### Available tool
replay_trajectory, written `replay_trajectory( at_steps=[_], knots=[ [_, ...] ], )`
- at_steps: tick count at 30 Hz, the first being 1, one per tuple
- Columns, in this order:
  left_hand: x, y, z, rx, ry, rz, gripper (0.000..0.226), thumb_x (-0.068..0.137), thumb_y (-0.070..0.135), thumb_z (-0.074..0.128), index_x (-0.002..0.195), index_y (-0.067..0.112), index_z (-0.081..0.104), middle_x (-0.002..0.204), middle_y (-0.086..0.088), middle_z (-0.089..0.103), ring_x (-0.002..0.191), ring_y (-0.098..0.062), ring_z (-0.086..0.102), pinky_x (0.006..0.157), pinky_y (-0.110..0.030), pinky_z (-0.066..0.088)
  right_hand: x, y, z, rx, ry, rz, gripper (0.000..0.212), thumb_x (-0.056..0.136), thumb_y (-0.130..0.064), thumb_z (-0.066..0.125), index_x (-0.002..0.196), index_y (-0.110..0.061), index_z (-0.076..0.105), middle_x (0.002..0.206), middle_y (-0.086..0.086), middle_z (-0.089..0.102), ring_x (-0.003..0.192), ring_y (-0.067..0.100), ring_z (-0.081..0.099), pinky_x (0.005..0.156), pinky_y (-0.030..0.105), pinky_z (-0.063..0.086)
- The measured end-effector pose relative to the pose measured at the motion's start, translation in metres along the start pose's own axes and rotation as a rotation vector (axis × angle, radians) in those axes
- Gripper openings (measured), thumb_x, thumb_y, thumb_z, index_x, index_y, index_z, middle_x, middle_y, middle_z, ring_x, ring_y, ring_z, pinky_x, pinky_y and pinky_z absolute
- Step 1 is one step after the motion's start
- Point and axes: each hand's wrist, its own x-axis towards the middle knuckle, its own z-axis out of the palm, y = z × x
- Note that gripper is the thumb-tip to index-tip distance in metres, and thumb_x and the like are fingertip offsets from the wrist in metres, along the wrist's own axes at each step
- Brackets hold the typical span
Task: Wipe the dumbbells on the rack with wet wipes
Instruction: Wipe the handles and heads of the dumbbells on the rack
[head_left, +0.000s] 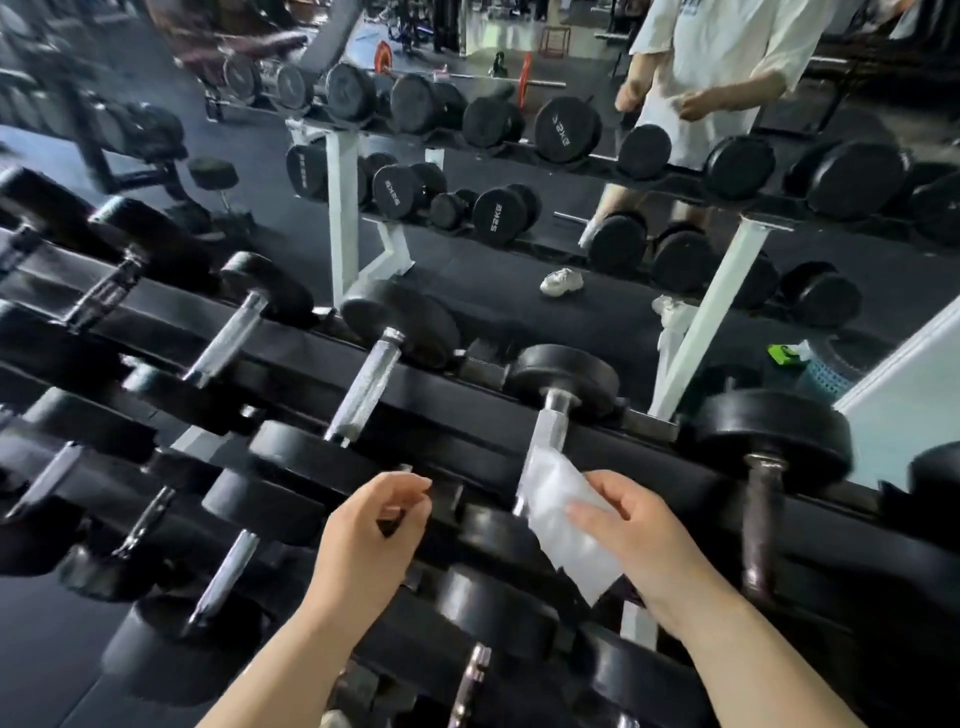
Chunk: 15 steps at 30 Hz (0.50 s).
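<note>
From the head view, the black dumbbell rack (457, 400) runs slantwise across the frame, and its dumbbells lie side by side with narrow gaps between their handles. The wet wipe (558, 519) is draped over the near end of one chrome dumbbell handle (553, 423). The right hand (644, 540) holds it there, thumb and forefinger pinching the sheet, while the other fingers are hidden beneath. The left hand (371, 530) hovers above the rail just beside it, fingers loosely curled and holding nothing.

A rusty-handled dumbbell (761, 519) lies close on the right and another chrome-handled dumbbell (366, 384) on the left. Lower dumbbells crowd under both wrists.

Beyond the rack a mirror repeats it, and shows a person in a white shirt (727, 47). At the right edge a green-lidded pack (784, 355) lies on a blue basket (826, 382), partly hidden. The left side is motion-blurred.
</note>
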Motion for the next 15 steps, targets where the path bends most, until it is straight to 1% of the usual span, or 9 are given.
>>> replay_trajectory(
  at_steps=[2, 3, 5, 7, 8, 10, 12, 13, 15],
  knots=[
    [0.029, -0.025, -0.032, 0.124, 0.058, 0.105, 0.035, 0.077, -0.002, 0.066, 0.074, 0.031, 0.058, 0.077, 0.019, 0.057, 0.077, 0.018, 0.051, 0.067, 0.003, 0.036, 0.023, -0.012, 0.041, -0.019, 0.073, 0.01, 0.01, 0.089, -0.019, 0.054, 0.095, -0.023, 0.06, 0.093, 0.0, 0.063, 0.083, 0.013, 0.059, 0.063, 0.017, 0.045],
    [0.044, -0.036, -0.048, 0.184, 0.072, 0.166, 0.026, 0.077, 0.002, 0.066, 0.077, 0.027, 0.059, 0.076, 0.019, 0.054, 0.079, 0.013, 0.05, 0.069, 0.002, 0.036, 0.035, -0.018, 0.063, -0.022, 0.105, 0.022, 0.009, 0.089, -0.02, 0.053, 0.093, -0.025, 0.059, 0.092, -0.001, 0.063, 0.082, 0.011, 0.059, 0.062, 0.016, 0.044],
    [0.069, -0.054, -0.075, 0.305, 0.049, 0.29, 0.01, 0.075, 0.02, 0.056, 0.081, 0.021, 0.064, 0.089, 0.019, 0.052, 0.085, 0.0, 0.048, 0.076, -0.005, 0.035, 0.06, -0.025, 0.108, -0.02, 0.153, 0.024, 0.012, 0.088, -0.018, 0.052, 0.085, -0.027, 0.059, 0.089, -0.001, 0.062, 0.077, 0.011, 0.057, 0.061, 0.017, 0.043],
    [0.089, -0.073, -0.098, 0.374, -0.009, 0.381, 0.02, 0.071, 0.029, 0.055, 0.087, 0.019, 0.063, 0.097, 0.008, 0.051, 0.091, -0.009, 0.045, 0.082, -0.011, 0.033, 0.085, -0.031, 0.146, -0.076, 0.24, -0.003, 0.014, 0.088, -0.013, 0.05, 0.083, -0.021, 0.06, 0.086, 0.001, 0.061, 0.072, 0.012, 0.054, 0.056, 0.013, 0.041],
    [0.097, -0.082, -0.108, 0.373, -0.042, 0.374, 0.023, 0.069, 0.029, 0.063, 0.089, 0.017, 0.063, 0.098, 0.006, 0.052, 0.092, -0.009, 0.044, 0.083, -0.016, 0.037, 0.098, -0.033, 0.161, -0.167, 0.328, -0.041, 0.015, 0.087, -0.009, 0.049, 0.085, -0.017, 0.062, 0.089, 0.002, 0.061, 0.074, 0.013, 0.054, 0.055, 0.011, 0.038],
    [0.108, -0.095, -0.121, 0.33, -0.125, 0.286, 0.034, 0.061, 0.03, 0.077, 0.089, 0.013, 0.066, 0.097, 0.01, 0.052, 0.09, -0.002, 0.042, 0.079, -0.016, 0.04, 0.122, -0.042, 0.182, -0.486, 0.546, -0.252, 0.023, 0.083, 0.002, 0.049, 0.091, -0.009, 0.067, 0.098, 0.003, 0.062, 0.088, 0.016, 0.054, 0.061, 0.01, 0.037],
    [0.113, -0.103, -0.126, 0.28, -0.191, 0.219, 0.031, 0.059, 0.034, 0.073, 0.083, 0.015, 0.066, 0.088, 0.022, 0.048, 0.086, 0.0, 0.043, 0.076, 0.0, 0.034, 0.148, -0.053, 0.192, -0.774, 0.695, -0.559, 0.027, 0.075, 0.002, 0.046, 0.083, -0.005, 0.07, 0.094, 0.008, 0.066, 0.089, 0.017, 0.053, 0.064, 0.017, 0.044],
    [0.113, -0.103, -0.127, 0.265, -0.211, 0.202, 0.03, 0.061, 0.036, 0.073, 0.081, 0.015, 0.066, 0.085, 0.025, 0.046, 0.085, -0.002, 0.044, 0.077, 0.004, 0.031, 0.161, -0.057, 0.194, -0.855, 0.712, -0.682, 0.029, 0.072, -0.003, 0.042, 0.078, -0.005, 0.07, 0.089, 0.011, 0.067, 0.086, 0.017, 0.052, 0.06, 0.02, 0.048],
    [0.114, -0.104, -0.126, 0.246, -0.25, 0.192, 0.029, 0.066, 0.036, 0.077, 0.084, 0.016, 0.065, 0.085, 0.028, 0.043, 0.088, -0.001, 0.043, 0.078, 0.004, 0.028, 0.179, -0.06, 0.197, -0.971, 0.651, -0.767, 0.03, 0.07, -0.007, 0.041, 0.072, -0.003, 0.07, 0.082, 0.014, 0.068, 0.08, 0.02, 0.053, 0.057, 0.025, 0.054]
  ],
)
